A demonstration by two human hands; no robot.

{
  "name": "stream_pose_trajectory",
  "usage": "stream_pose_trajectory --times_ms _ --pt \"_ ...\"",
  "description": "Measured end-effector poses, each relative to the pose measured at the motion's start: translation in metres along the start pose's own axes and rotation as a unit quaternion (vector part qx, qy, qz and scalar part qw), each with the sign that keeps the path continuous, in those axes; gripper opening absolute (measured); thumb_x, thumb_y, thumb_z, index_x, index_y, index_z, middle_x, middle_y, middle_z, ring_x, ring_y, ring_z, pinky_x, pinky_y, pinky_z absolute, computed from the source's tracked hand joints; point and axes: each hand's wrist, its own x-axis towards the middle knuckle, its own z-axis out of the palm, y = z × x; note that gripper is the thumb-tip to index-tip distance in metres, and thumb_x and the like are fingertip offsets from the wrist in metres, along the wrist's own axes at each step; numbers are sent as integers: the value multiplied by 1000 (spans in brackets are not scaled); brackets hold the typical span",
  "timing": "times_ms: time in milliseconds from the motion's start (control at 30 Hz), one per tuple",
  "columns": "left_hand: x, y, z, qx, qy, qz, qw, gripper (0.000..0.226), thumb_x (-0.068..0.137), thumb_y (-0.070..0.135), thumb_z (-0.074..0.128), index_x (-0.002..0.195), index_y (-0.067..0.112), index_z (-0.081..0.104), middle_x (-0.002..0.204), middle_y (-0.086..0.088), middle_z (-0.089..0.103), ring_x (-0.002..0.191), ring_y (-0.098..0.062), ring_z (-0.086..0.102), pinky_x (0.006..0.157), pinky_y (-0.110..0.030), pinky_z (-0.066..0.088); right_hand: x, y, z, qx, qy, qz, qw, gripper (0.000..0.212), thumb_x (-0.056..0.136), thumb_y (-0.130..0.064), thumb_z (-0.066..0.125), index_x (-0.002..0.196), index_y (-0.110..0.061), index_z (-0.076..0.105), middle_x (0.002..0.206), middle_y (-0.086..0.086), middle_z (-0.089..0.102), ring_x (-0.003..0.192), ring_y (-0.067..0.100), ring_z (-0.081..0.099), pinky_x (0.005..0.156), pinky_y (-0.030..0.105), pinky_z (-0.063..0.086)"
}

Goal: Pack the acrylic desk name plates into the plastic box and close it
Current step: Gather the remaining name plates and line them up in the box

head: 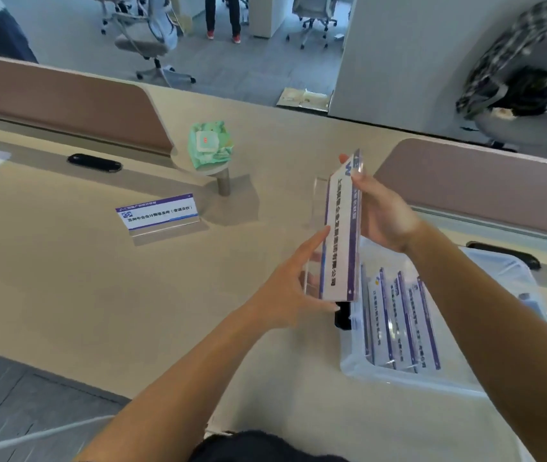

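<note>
I hold one acrylic name plate (340, 235), white with a purple strip, on end above the desk. My right hand (382, 215) grips its far upper part. My left hand (285, 288) holds its near lower end, fingers spread on the clear base. Just right of it stands the clear plastic box (365, 368), open, with several name plates (399, 321) stacked upright inside. Another name plate (158, 213) stands alone on the desk to the left.
A green tissue pack (210, 143) rests on a small round stand. Brown partition panels (65, 101) run along the desk's far side, with black cable grommets (94, 162) in front. A black object (342, 316) sits by the box's corner. Office chairs and a person's legs beyond.
</note>
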Motion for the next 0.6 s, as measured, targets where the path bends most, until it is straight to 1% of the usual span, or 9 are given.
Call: stream_pose_trajectory --times_ms 33,100,167,233,300,367,400,500,600 --pt "3 -2 8 4 4 3 1000 110 66 8 89 146 52 26 124 15 51 99 -17 68 85 -40 59 -9 -5 -2 -38 26 -11 999 60 83 -63 64 137 -53 40 137 19 55 123 44 55 102 58 48" --pt "10 -6 20 24 10 21 999 108 67 12 89 145 53 27 125 18 46 114 -5 56 91 -27 54 -29 -16 -5 -134 82 -39 987 45 98 -52 49 141 -46 40 122 1 69 115 25 65 94 43 56" --pt "16 -5 29 15 10 44 999 105 69 7 86 144 50 27 125 9 42 113 13 49 84 -11 49 -49 -25 -8 -208 104 -64 971 47 102 -43 45 148 -40 36 113 -3 73 106 19 70 84 33 61" --pt "25 -7 36 2 -2 60 998 104 71 3 83 142 50 25 124 -2 41 108 17 50 79 -5 47 -69 -32 -9 -234 102 -52 966 60 101 -39 50 154 -44 23 114 -2 74 102 18 72 81 32 61" --pt "32 -13 40 -25 -7 66 997 104 71 9 83 143 56 26 124 -4 41 110 -1 58 83 -18 54 -85 -37 -7 -252 84 -23 964 72 97 -36 56 153 -51 14 117 -2 74 102 23 73 78 37 62" --pt "38 -18 44 -44 -23 64 997 102 70 17 83 142 60 26 123 -1 40 109 -14 62 86 -34 58 -98 -37 -3 -301 90 12 949 78 96 -29 61 151 -55 12 119 -6 72 100 20 74 71 36 62" --pt "40 -19 48 -40 -33 67 996 101 69 21 84 140 63 26 122 1 40 109 -15 62 87 -36 58 -103 -35 0 -327 110 26 938 78 96 -27 61 151 -55 13 117 -10 71 97 16 74 65 32 62" --pt "41 -17 64 -37 -51 86 994 100 70 23 84 138 64 25 118 5 41 107 -11 61 88 -32 57 -115 -26 2 -363 192 48 911 72 98 -21 60 151 -51 21 107 -18 68 86 9 74 53 23 57" --pt "40 -16 86 -35 -75 108 991 101 65 30 84 141 61 25 117 7 41 111 -16 59 93 -38 54 -130 -23 -7 -370 250 63 892 66 98 -24 60 149 -46 25 104 -12 70 85 17 75 57 31 62"
